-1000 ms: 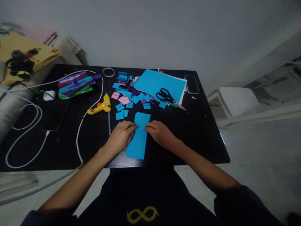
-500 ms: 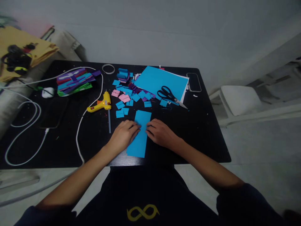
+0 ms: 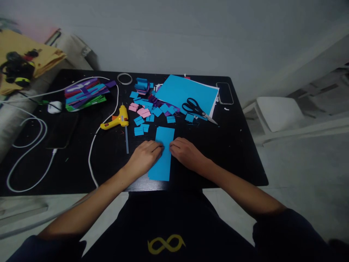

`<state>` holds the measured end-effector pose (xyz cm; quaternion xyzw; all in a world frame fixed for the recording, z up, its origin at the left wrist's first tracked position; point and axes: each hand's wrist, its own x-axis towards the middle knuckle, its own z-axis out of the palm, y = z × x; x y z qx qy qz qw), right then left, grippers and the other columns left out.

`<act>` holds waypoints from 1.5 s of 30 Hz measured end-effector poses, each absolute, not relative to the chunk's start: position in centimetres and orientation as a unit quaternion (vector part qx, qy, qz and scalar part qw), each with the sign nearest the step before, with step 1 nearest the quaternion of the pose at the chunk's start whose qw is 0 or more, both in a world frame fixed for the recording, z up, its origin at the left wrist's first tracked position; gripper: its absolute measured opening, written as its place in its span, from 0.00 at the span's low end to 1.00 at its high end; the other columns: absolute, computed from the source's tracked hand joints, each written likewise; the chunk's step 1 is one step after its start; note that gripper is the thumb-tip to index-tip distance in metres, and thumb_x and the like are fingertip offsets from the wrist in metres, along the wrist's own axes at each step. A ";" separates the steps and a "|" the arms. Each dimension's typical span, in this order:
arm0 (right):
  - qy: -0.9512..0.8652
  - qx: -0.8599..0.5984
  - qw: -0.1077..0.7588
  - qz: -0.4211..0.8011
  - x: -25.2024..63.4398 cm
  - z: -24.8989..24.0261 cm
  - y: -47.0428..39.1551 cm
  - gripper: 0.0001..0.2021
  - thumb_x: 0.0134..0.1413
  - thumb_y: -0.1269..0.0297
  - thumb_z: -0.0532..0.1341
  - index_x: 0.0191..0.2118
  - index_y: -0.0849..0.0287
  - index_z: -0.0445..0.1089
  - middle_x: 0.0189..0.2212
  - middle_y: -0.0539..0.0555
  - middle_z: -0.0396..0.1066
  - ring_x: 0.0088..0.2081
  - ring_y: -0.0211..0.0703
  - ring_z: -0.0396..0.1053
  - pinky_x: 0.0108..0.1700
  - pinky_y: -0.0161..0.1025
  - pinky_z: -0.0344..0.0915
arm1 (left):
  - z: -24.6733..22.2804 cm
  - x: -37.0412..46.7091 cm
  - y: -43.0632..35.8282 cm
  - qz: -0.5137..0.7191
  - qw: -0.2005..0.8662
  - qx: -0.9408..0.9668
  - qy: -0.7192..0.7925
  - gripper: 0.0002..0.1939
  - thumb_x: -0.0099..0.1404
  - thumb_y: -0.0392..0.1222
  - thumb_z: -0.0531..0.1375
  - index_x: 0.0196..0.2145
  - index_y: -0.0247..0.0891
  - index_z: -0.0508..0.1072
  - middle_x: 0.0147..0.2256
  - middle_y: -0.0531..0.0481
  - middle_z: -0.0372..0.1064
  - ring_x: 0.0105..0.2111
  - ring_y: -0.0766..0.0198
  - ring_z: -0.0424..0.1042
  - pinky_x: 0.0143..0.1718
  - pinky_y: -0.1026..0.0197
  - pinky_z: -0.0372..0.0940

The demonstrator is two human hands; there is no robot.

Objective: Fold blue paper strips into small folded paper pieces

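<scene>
A long piece of blue paper (image 3: 163, 163) lies lengthwise before me near the table's front edge, with a second layer showing slightly at its left edge and top. My left hand (image 3: 147, 154) grips its left edge about midway, fingers curled. On the opposite edge, my right hand (image 3: 184, 151) has its fingers bent and pinched at the paper. The fingertips of both hands are partly hidden. Just beyond the paper are small folded blue pieces (image 3: 139, 131) and pink pieces (image 3: 144, 112).
A yellow glue gun (image 3: 117, 120) with a stick stands left of the paper. Black-handled scissors (image 3: 199, 111) lie on a large blue sheet (image 3: 188, 89). A phone (image 3: 225, 93), a tape ring (image 3: 124, 79), coloured strips (image 3: 85, 94) and a white cable (image 3: 91, 160) share the black table (image 3: 218, 156).
The blue paper has turned slightly, its lower end shifting a little to the right. Both hands stay at its edges, the fingers drawn in slightly more.
</scene>
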<state>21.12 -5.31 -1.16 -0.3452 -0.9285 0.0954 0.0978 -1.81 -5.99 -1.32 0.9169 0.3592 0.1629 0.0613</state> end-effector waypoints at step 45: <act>-0.884 -0.436 0.130 0.109 19.4 -1.4 -11.0 0.26 0.74 0.62 0.53 0.67 0.78 0.62 0.65 0.74 0.66 0.66 0.63 0.65 0.66 0.56 0.67 | -1.5 -0.6 -10.1 0.135 0.032 0.907 0.398 0.20 0.72 0.29 0.54 0.59 0.24 0.72 0.60 0.27 0.71 0.59 0.42 0.73 0.58 0.41 0.69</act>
